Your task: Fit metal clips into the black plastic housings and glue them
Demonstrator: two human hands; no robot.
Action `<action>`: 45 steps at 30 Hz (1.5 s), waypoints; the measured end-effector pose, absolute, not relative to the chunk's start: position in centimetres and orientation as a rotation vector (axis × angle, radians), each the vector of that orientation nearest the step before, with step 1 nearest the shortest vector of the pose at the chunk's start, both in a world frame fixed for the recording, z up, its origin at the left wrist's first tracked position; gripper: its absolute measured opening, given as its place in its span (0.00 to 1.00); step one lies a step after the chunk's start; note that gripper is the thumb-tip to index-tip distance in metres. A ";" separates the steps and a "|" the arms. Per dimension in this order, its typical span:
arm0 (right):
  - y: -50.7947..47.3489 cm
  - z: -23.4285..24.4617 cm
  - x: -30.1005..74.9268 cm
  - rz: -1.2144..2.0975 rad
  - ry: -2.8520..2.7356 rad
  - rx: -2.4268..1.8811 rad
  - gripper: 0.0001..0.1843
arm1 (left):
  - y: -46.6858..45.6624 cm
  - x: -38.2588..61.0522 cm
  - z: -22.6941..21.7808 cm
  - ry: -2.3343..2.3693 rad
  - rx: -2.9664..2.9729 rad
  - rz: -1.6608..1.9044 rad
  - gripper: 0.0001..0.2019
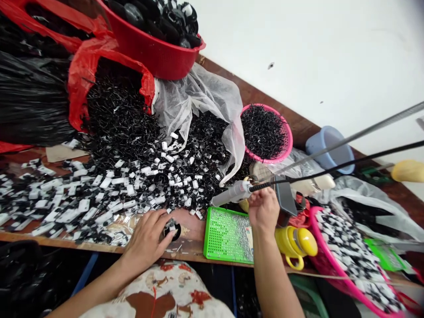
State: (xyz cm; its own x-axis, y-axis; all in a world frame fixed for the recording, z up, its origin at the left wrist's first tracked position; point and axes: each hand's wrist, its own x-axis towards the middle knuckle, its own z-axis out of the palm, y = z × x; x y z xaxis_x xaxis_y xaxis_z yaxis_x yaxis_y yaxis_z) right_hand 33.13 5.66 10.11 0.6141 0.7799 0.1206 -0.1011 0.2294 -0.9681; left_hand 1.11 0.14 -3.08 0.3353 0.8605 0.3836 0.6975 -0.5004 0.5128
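Note:
My left hand (148, 235) rests at the table's front edge, thumb and fingers closed round a small round black plastic part (177, 231) with a greyish piece on top. A grey electric screwdriver (232, 193) hangs in line with its spring and black cord, tip pointing left. Right by its cord end, my right hand (265, 210) has its fingers curled together; whether they grip the cord or something small is hidden. Below the screwdriver lies a green perforated tray (209, 232) with many small metal screws, close to my right wrist.
Loose white-and-black plastic pieces (109, 183) heap across the left. Behind them stand a red basin (159, 55) and a pink basket (288, 132) of black parts. A yellow cup (286, 240) and a pink basin (344, 274) sit at right. A spring (347, 139) crosses overhead.

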 end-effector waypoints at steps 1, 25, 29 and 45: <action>3.7 9.2 32.4 0.674 -0.682 -1.209 0.13 | 0.1 1.2 -2.9 1.397 2.363 0.896 0.17; -0.3 0.7 17.9 0.911 -2.134 -1.641 0.15 | -2.6 -5.5 2.3 1.252 0.650 0.983 0.21; -0.7 2.1 18.7 0.927 -2.124 -1.661 0.10 | -2.3 -5.7 2.6 1.215 0.701 0.926 0.21; -1.5 2.6 15.5 1.128 -1.544 -1.476 0.05 | -1.3 -1.6 1.8 1.163 0.865 0.811 0.16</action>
